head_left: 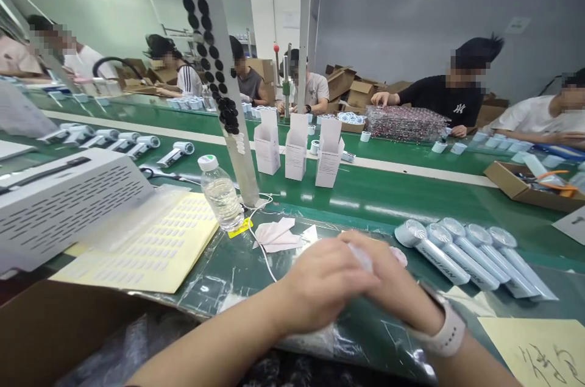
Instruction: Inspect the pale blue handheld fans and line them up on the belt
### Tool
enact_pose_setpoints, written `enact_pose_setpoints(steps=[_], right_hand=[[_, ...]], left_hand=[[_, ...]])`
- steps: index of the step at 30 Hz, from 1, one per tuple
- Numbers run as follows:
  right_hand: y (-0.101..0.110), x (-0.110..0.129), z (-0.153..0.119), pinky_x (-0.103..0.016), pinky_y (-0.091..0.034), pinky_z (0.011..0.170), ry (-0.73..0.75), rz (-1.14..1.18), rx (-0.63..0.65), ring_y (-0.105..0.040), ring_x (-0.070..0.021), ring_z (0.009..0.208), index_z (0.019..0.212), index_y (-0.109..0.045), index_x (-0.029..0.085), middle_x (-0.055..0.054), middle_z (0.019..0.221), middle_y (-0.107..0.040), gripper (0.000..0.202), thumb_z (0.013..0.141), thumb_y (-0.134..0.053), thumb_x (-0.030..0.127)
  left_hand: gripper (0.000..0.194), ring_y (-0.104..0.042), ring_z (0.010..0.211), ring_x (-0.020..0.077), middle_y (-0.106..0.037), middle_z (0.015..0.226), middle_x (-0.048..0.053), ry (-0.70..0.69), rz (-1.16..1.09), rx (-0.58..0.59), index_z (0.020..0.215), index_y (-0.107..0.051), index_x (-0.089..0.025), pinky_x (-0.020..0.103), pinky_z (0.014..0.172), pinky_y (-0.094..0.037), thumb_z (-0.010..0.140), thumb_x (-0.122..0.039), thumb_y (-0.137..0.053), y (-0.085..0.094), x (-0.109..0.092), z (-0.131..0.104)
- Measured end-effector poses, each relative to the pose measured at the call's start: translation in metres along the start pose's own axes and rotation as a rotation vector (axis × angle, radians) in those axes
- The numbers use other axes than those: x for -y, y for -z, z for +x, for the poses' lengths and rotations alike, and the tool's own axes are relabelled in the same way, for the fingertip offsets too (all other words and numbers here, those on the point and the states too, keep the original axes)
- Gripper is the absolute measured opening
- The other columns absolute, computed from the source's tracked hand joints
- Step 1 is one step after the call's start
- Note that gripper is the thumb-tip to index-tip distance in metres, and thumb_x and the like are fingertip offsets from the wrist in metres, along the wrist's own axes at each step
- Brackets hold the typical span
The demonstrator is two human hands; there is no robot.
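My left hand [320, 283] and my right hand [386, 262] meet over the near edge of the green worktable. Their fingers are curled and overlap, the left ones partly covering the right. A small pale, translucent bit [362, 256] shows between them; its kind is unclear, and most of the grip is hidden. My right wrist wears a watch with a light band [450, 332]. Several light-blue handheld fans [441, 259], some lettered "Speed FAN", lie in a row right of my hands. Crumpled pale paper [276, 236] lies just beyond my left hand.
Left are a water bottle [222, 195], a yellow sticker sheet [159, 247] and a slotted white casing [77, 204]. A post [244, 173] stands beside the bottle. Three open white boxes [295, 155] stand on the green belt [397, 189]. Co-workers sit across it.
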State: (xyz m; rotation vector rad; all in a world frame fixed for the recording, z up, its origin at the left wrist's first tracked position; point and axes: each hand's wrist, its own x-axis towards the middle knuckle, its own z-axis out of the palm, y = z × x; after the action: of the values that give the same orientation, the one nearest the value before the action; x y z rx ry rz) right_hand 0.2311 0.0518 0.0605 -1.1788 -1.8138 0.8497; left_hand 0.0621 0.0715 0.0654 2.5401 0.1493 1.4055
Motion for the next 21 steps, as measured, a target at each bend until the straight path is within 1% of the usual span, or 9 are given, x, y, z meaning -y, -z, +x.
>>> enact_pose_setpoints(steps=[1, 2, 3, 4, 6, 9, 13, 16, 21], right_hand=[[0.012, -0.001, 0.009, -0.039, -0.049, 0.065, -0.002, -0.071, -0.052, -0.062, -0.0256, 0.073, 0.095, -0.064, 0.025, -0.003, 0.084, -0.069, 0.019, 0.077, -0.066, 0.028], [0.025, -0.001, 0.019, -0.040, -0.050, 0.069, 0.010, -0.169, -0.125, -0.063, -0.0267, 0.078, 0.096, -0.063, 0.025, -0.005, 0.090, -0.070, 0.019, 0.077, -0.064, 0.030], [0.038, -0.001, 0.031, -0.042, -0.050, 0.074, 0.044, -0.287, -0.212, -0.064, -0.0281, 0.085, 0.097, -0.063, 0.024, -0.006, 0.096, -0.070, 0.021, 0.078, -0.062, 0.031], [0.051, -0.001, 0.046, -0.044, -0.050, 0.081, 0.098, -0.407, -0.300, -0.064, -0.0294, 0.092, 0.099, -0.062, 0.023, -0.008, 0.101, -0.069, 0.022, 0.079, -0.059, 0.030], [0.071, -0.001, 0.078, -0.048, -0.048, 0.090, 0.232, -0.611, -0.456, -0.062, -0.0308, 0.101, 0.100, -0.062, 0.022, -0.011, 0.106, -0.067, 0.022, 0.079, -0.056, 0.027], [0.087, -0.006, 0.128, -0.050, -0.047, 0.095, 0.360, -0.759, -0.614, -0.060, -0.0316, 0.103, 0.099, -0.062, 0.019, -0.014, 0.102, -0.066, 0.022, 0.078, -0.055, 0.022], [0.087, -0.027, 0.171, -0.052, -0.047, 0.096, 0.407, -0.801, -0.683, -0.058, -0.0329, 0.104, 0.101, -0.061, 0.016, -0.016, 0.101, -0.062, 0.024, 0.078, -0.054, 0.017], [0.081, -0.045, 0.183, -0.050, -0.050, 0.093, 0.445, -0.833, -0.693, -0.058, -0.0322, 0.104, 0.102, -0.062, 0.018, -0.016, 0.108, -0.058, 0.027, 0.077, -0.053, 0.014], [0.078, -0.061, 0.182, -0.048, -0.054, 0.086, 0.488, -0.888, -0.692, -0.058, -0.0331, 0.108, 0.107, -0.062, 0.019, -0.017, 0.118, -0.054, 0.032, 0.077, -0.052, 0.011]], left_hand=[[0.023, -0.061, 0.083, 0.0173, -0.066, 0.086, 0.002, 0.153, -0.002, -0.122, 0.105, -0.057, -0.025, 0.033, 0.078, -0.051, 0.093, -0.011, -0.044, -0.005, 0.013, -0.013], [0.019, -0.060, 0.087, 0.0185, -0.065, 0.091, 0.003, 0.354, 0.025, -0.239, 0.101, -0.056, -0.025, 0.035, 0.081, -0.050, 0.092, -0.013, -0.045, -0.011, 0.027, -0.026], [0.015, -0.059, 0.091, 0.0199, -0.063, 0.094, 0.005, 0.580, 0.049, -0.287, 0.097, -0.055, -0.024, 0.038, 0.083, -0.050, 0.091, -0.015, -0.044, -0.016, 0.040, -0.038], [0.015, -0.057, 0.095, 0.0209, -0.061, 0.096, 0.005, 0.798, 0.046, -0.246, 0.095, -0.054, -0.023, 0.040, 0.085, -0.049, 0.089, -0.015, -0.044, -0.021, 0.051, -0.049], [0.017, -0.057, 0.099, 0.0228, -0.060, 0.101, 0.007, 0.922, 0.019, -0.190, 0.092, -0.056, -0.022, 0.041, 0.084, -0.051, 0.083, -0.012, -0.047, -0.028, 0.068, -0.062], [0.021, -0.055, 0.107, 0.0236, -0.060, 0.105, 0.006, 0.961, -0.030, -0.120, 0.089, -0.058, -0.022, 0.043, 0.093, -0.049, 0.076, -0.007, -0.051, -0.034, 0.076, -0.067], [0.019, -0.054, 0.108, 0.0241, -0.059, 0.102, 0.005, 1.031, -0.096, -0.043, 0.083, -0.059, -0.022, 0.044, 0.096, -0.048, 0.073, -0.006, -0.055, -0.035, 0.075, -0.065], [0.020, -0.052, 0.111, 0.0241, -0.058, 0.105, 0.006, 1.083, -0.127, -0.017, 0.084, -0.060, -0.022, 0.043, 0.100, -0.045, 0.073, -0.006, -0.055, -0.034, 0.077, -0.066], [0.019, -0.050, 0.114, 0.0237, -0.056, 0.108, 0.005, 1.140, -0.182, 0.014, 0.085, -0.060, -0.022, 0.041, 0.102, -0.042, 0.074, -0.007, -0.055, -0.033, 0.078, -0.064]])
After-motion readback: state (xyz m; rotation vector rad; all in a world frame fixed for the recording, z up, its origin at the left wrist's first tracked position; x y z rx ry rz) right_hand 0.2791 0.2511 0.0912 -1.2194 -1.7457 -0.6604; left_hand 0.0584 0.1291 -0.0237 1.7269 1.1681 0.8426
